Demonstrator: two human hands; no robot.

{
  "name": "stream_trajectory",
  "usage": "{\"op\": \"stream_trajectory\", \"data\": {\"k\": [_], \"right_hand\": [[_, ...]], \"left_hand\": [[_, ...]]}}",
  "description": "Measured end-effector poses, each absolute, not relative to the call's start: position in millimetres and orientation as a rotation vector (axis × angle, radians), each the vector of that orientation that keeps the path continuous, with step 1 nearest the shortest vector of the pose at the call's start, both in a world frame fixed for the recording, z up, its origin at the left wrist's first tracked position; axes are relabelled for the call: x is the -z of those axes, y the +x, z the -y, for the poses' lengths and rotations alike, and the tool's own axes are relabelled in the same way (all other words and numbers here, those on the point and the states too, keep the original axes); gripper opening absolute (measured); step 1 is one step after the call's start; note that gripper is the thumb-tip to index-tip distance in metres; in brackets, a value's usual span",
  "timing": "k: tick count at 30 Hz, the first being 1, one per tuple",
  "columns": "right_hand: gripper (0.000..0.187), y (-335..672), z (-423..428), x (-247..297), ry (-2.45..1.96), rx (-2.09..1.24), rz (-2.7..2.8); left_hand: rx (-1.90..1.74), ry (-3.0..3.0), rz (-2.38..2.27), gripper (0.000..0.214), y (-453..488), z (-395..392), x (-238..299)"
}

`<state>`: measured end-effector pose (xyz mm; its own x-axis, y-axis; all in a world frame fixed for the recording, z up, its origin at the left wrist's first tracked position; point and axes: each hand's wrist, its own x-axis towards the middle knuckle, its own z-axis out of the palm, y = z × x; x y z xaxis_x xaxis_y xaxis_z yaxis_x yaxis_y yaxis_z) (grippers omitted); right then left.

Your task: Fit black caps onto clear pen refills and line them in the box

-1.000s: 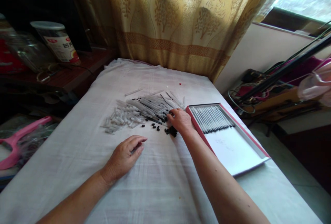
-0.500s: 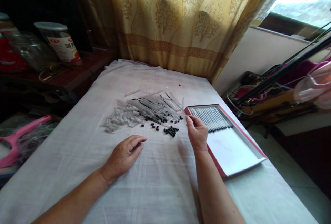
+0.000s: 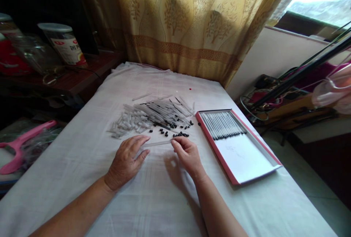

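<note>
Between my hands is a clear pen barrel [image 3: 158, 143], lying nearly level above the cloth. My right hand [image 3: 189, 153] pinches its right end between thumb and fingers. My left hand [image 3: 128, 157] is open at the other end, thumb and fingers apart; whether a fingertip touches the barrel, I cannot tell. Just beyond lie black end plugs [image 3: 181, 134], a heap of clear pen caps [image 3: 127, 123] and a pile of clear barrels and dark refills [image 3: 164, 111]. To the right, a red-edged box [image 3: 219, 153] holds a row of pens [image 3: 223, 124] with black ends.
A white cloth [image 3: 161, 204] covers the table. Jars [image 3: 64, 45] stand on a dark cabinet at left, above a pink-handled item [image 3: 20, 145]. A patterned curtain [image 3: 175, 21] hangs behind the table. Beyond the right edge are a black pole [image 3: 301, 71] and clutter.
My right hand has moved left from beside the box to the middle, bringing the pen barrel. My left hand has shifted slightly left and up, its thumb and fingers now wider apart.
</note>
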<state>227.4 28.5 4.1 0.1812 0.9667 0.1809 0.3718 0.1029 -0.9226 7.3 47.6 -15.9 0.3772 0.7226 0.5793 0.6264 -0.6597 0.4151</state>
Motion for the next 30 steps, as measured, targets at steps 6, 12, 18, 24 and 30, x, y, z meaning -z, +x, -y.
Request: {"op": "stream_trajectory", "data": {"k": [6, 12, 18, 24, 30], "right_hand": [[0.019, 212, -29, -7, -1.372, -0.738, 1.587], [0.022, 233, -52, -8, -1.643, -0.463, 1.721], [0.023, 251, -82, -22, -2.198, -0.180, 2.026], [0.023, 247, -99, -33, -2.287, -0.192, 2.304], [0.024, 242, -95, -36, -2.233, -0.125, 2.380]], "left_hand": [[-0.976, 2.533, -1.140, 0.027, 8, -47, 18], [-0.963, 2.325, -1.257, 0.026, 7, -48, 17], [-0.961, 2.252, -1.282, 0.026, 7, -49, 17], [-0.957, 2.253, -1.276, 0.025, 7, -49, 17], [-0.965, 2.267, -1.267, 0.024, 7, -49, 18]]}}
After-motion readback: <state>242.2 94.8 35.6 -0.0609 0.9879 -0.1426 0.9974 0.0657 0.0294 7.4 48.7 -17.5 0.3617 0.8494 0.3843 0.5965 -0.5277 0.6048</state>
